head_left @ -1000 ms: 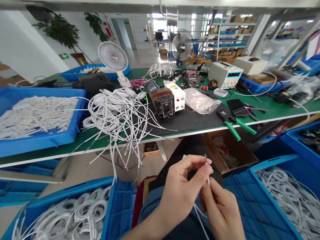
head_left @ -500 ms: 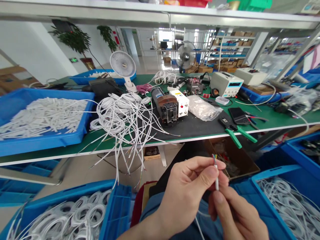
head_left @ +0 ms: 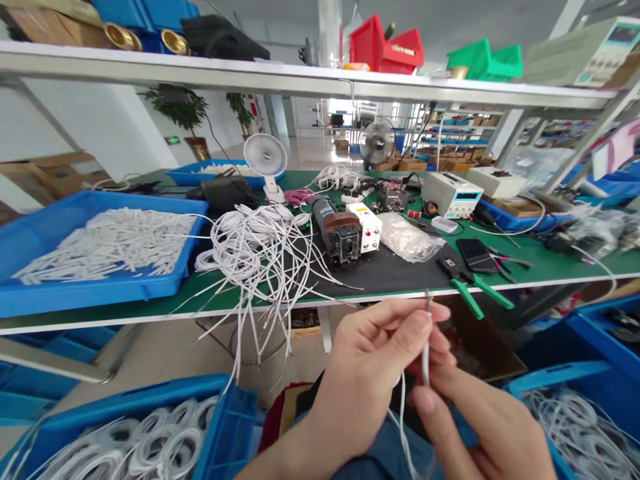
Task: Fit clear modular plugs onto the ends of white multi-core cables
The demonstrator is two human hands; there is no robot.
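Note:
Between my two hands is a white cable (head_left: 425,363) with thin wire ends sticking up at its top. My left hand (head_left: 373,367) pinches the cable near those ends with thumb and fingers. Just below, my right hand (head_left: 470,413) closes thumb and forefinger on the same cable. White cable length hangs down below my hands over my lap. Past them on the bench, a heap of white cables (head_left: 255,247) droops over the front edge. A motor-driven machine (head_left: 340,233) stands beside that heap.
A blue tray (head_left: 100,287) of short white pieces stands left on the green bench (head_left: 540,247). Green-handled pliers (head_left: 467,293) lie at right. Blue bins with coiled cables flank me below, including one bin (head_left: 233,427) at left. A metal shelf (head_left: 300,79) spans overhead.
The view has tilted up, showing more of the shelf and its bins. Both hands still hold the cable; the right hand has shifted slightly down along it, and more cable shows below.

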